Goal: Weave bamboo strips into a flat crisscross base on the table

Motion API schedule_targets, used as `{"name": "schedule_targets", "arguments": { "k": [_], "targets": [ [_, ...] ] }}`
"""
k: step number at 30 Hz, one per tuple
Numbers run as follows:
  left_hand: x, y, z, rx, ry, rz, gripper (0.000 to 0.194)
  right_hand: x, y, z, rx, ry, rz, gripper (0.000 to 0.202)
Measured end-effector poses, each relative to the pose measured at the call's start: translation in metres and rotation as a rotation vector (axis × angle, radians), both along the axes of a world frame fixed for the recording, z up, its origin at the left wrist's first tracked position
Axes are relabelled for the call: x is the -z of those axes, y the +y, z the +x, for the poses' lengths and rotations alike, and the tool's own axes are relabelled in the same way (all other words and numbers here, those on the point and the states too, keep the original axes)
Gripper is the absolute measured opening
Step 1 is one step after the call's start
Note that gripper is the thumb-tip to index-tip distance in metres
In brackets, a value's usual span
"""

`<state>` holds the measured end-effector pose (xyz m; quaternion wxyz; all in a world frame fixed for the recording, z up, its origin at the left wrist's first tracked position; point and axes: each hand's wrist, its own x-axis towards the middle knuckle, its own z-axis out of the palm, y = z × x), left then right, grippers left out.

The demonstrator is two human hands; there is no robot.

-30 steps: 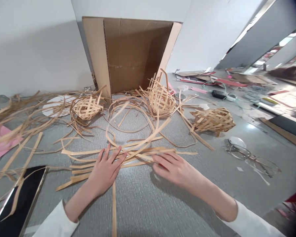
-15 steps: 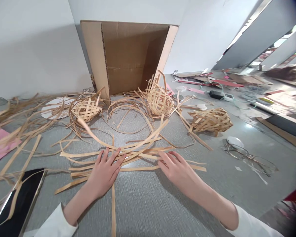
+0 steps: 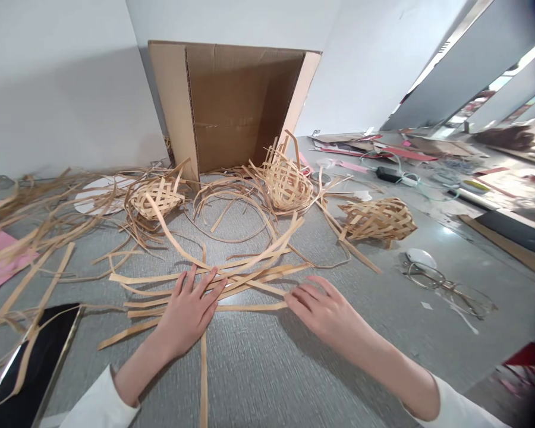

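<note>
On the grey table, several flat tan strips lie crossed in front of me. My left hand rests palm down on their left part, its fingers spread and pressing the strips. At the right ends of the strips is my right hand, thumb and fingers bent close together around strip ends that are mostly hidden under it. A single strip runs from under the crossing toward the front edge. One curved strip arches up behind my left hand.
Woven pieces lie behind at left, centre and right. An open cardboard box stands against the wall. Glasses lie at the right, a black flat object at the left, loose strips around it.
My right hand has lifted slightly and its fingers have curled in more. The strip ends seen beyond it on the right no longer show. My left hand stays in place.
</note>
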<state>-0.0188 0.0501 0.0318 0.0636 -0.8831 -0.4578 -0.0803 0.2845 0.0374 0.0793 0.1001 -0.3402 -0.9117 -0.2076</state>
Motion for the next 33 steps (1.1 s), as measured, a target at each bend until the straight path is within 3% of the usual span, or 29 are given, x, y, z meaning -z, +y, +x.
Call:
{"name": "schedule_targets", "arguments": {
  "k": [4, 12, 17, 20, 23, 26, 28, 33],
  "targets": [
    [0.001, 0.000, 0.000, -0.002, -0.003, -0.002, 0.049, 0.001, 0.004, -0.001, 0.136, -0.002, -0.099, 0.029],
    [0.001, 0.000, 0.001, -0.009, 0.011, 0.012, 0.051, -0.005, 0.001, -0.005, 0.181, 0.187, -0.712, 0.020],
    [-0.001, 0.000, 0.001, -0.002, 0.003, 0.017, 0.050, -0.019, 0.005, -0.012, 0.082, 0.199, -0.938, 0.026],
    [-0.001, 0.000, 0.000, 0.009, 0.018, 0.005, 0.050, -0.017, 0.012, -0.018, -0.013, 0.121, -0.783, 0.021],
    [0.000, 0.000, -0.001, 0.014, 0.024, 0.003, 0.050, -0.006, 0.017, -0.020, -0.079, 0.022, -0.348, 0.018],
    [0.002, 0.000, -0.001, 0.005, 0.006, 0.011, 0.048, 0.007, 0.015, -0.013, -0.240, -0.023, 0.063, 0.017],
    [0.003, 0.000, -0.001, 0.000, -0.009, 0.012, 0.047, 0.014, 0.008, -0.005, -0.348, -0.015, 0.156, 0.019],
    [0.003, 0.000, -0.001, -0.008, -0.022, -0.020, 0.048, 0.024, -0.015, 0.006, -0.451, 0.019, 0.116, 0.032]
  ]
}}
